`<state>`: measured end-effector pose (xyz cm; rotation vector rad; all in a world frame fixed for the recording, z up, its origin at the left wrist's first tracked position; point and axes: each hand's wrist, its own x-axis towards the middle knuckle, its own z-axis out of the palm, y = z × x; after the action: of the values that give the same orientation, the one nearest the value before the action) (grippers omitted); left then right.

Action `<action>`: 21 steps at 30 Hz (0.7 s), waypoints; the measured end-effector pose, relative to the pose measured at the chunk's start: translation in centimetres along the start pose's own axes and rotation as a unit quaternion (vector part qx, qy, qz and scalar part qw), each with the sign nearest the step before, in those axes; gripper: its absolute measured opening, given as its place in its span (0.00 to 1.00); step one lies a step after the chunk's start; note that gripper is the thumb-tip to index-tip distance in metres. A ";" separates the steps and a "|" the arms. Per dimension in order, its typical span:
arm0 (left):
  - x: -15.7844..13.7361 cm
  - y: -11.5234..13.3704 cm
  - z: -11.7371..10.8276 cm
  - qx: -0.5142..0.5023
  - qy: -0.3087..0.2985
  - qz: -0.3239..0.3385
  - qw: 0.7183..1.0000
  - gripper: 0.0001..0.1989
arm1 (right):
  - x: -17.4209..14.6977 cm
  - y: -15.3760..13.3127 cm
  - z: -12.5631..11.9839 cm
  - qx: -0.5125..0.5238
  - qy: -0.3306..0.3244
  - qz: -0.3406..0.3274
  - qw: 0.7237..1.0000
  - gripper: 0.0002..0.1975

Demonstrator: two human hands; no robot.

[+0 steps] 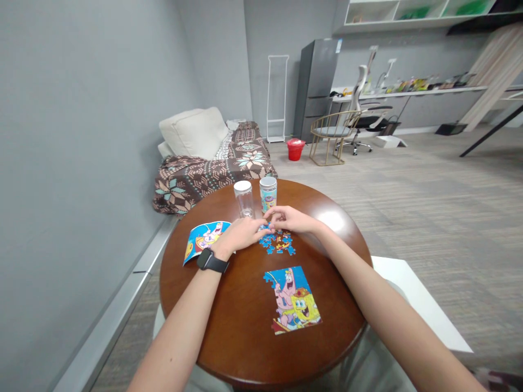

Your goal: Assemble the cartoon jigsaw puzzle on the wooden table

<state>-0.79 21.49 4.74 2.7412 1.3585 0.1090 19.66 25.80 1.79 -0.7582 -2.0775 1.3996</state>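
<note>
Both of my hands reach over a loose heap of blue and yellow jigsaw puzzle pieces (280, 243) on the round table. My left hand (244, 233), with a black watch on its wrist, lies low at the heap's left edge, fingers stretched out. From the right, my right hand (293, 219) bends its parted fingers down over the heap's far side; no piece shows between them. The fingertips of both hands are close together and partly hide the pieces. Nearer to me lies a partly joined cartoon puzzle (295, 302), its left edge jagged.
Behind my hands stand a clear jar (245, 202) with a white lid and a cartoon-printed can (268, 195). A curled picture sheet (206, 238) lies left, under my left wrist. The brown table (237, 326) has a rounded edge. A white board-like surface (420, 305) is at right.
</note>
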 end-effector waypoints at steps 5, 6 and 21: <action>0.0 0.2 -0.1 0.000 -0.008 0.001 1.000 0.21 | 0.0 0.2 -0.2 -0.013 0.000 0.004 1.000 0.15; 0.0 0.2 -0.1 -0.001 -0.009 0.002 1.000 0.21 | 0.0 0.3 -0.2 -0.015 -0.003 0.005 1.000 0.15; 0.0 0.1 -0.1 0.000 -0.006 -0.004 1.000 0.17 | -0.1 0.4 -0.1 -0.051 0.010 0.014 0.999 0.16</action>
<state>-0.74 21.45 4.83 2.7315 1.3649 0.0914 19.81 25.92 1.47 -0.8413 -2.1447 1.3033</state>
